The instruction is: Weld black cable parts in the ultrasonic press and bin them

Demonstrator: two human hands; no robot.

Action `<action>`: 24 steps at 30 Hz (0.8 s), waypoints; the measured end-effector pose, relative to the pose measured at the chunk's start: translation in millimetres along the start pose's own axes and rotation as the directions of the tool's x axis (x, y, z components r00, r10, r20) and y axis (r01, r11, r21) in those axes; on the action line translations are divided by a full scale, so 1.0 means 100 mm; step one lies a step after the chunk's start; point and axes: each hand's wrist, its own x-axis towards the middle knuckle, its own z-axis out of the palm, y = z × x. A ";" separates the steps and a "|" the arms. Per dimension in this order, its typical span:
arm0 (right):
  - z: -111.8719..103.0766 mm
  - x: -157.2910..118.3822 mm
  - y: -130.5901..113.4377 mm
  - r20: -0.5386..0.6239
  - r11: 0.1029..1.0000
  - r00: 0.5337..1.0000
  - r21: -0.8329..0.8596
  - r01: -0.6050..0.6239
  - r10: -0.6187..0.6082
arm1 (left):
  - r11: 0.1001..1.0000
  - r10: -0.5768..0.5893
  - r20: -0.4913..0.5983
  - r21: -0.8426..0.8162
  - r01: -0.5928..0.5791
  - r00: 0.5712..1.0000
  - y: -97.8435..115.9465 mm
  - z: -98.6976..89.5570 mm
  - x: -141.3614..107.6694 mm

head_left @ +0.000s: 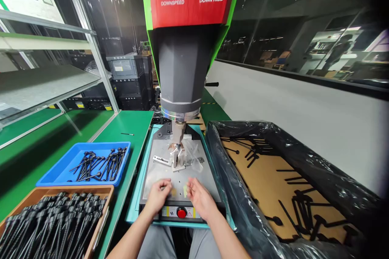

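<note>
left hand [158,195] loosely curled, right hand [201,199] half-open, seemingly empty above the metal base plate [156,173]; likely mid-pause, a grip needed next.

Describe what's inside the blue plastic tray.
Black stemmed parts with broad heads lie crisscrossed inside the blue plastic tray. Whatever lies directly beneath them can't be seen; they cover it.
</note>
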 end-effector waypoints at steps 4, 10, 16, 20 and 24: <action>-0.69 -0.32 0.09 -0.122 0.760 0.921 -0.609 0.225 -0.370 | 0.954 0.171 -0.184 0.278 -0.116 0.968 -0.43 -0.31 -0.46; -1.58 -0.41 0.11 -0.071 0.204 0.674 -0.972 0.121 -0.735 | 0.892 0.214 -0.443 0.451 0.010 0.871 -0.89 -0.53 -0.70; -1.77 -0.26 0.28 -0.004 0.079 0.712 -0.994 0.073 -0.702 | 0.919 0.136 -0.364 0.393 0.020 0.922 -1.02 -0.59 -0.68; -1.76 -0.24 0.28 0.003 0.064 0.730 -0.996 0.064 -0.683 | 0.903 0.140 -0.263 0.429 -0.015 0.955 -1.04 -0.68 -0.72; -1.75 -0.23 0.29 0.003 0.052 0.715 -0.997 0.056 -0.699 | 0.892 0.145 -0.253 0.452 -0.016 0.957 -1.09 -0.69 -0.71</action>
